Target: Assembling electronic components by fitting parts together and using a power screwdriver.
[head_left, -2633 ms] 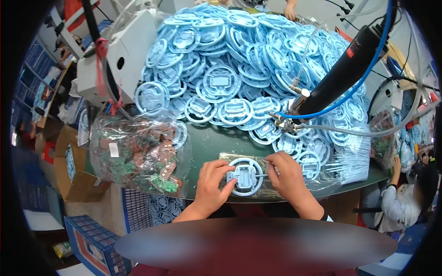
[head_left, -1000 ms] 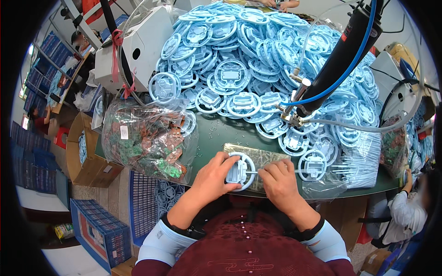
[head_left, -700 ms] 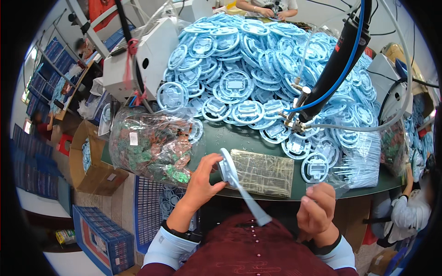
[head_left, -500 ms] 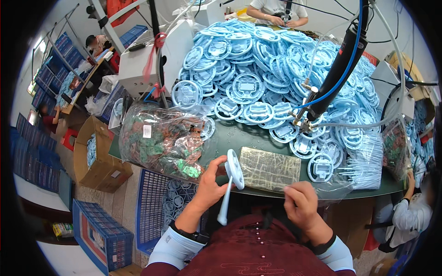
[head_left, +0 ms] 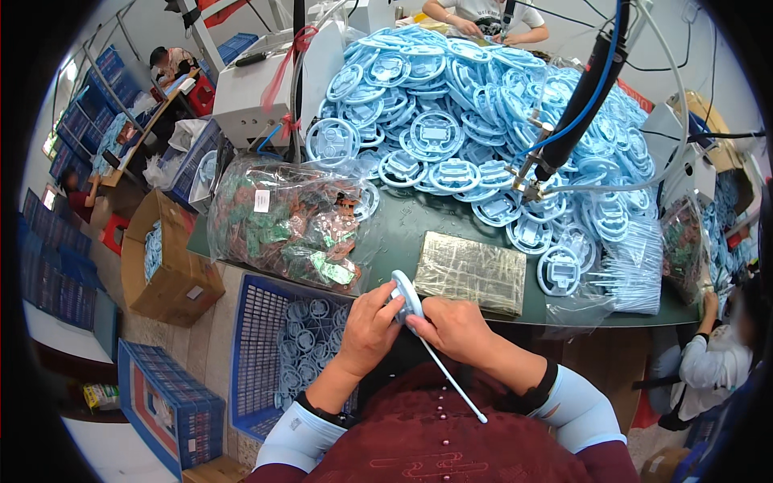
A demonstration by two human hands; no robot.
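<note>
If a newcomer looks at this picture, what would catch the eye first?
Probably the big heap of light-blue wheels, on the far side of the green table. Then the black cylindrical tool, slanting over the heap's right part. At the near edge, the left hand and right hand hold one wheel, its thin rod pointing away from the table.

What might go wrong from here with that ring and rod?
The rod juts free over the dark-red shirt and might snag. The light-blue ring, in the left hand with the right hand against it, could drop off the table edge if it slips. The heaped rings may slide if bumped.
</note>
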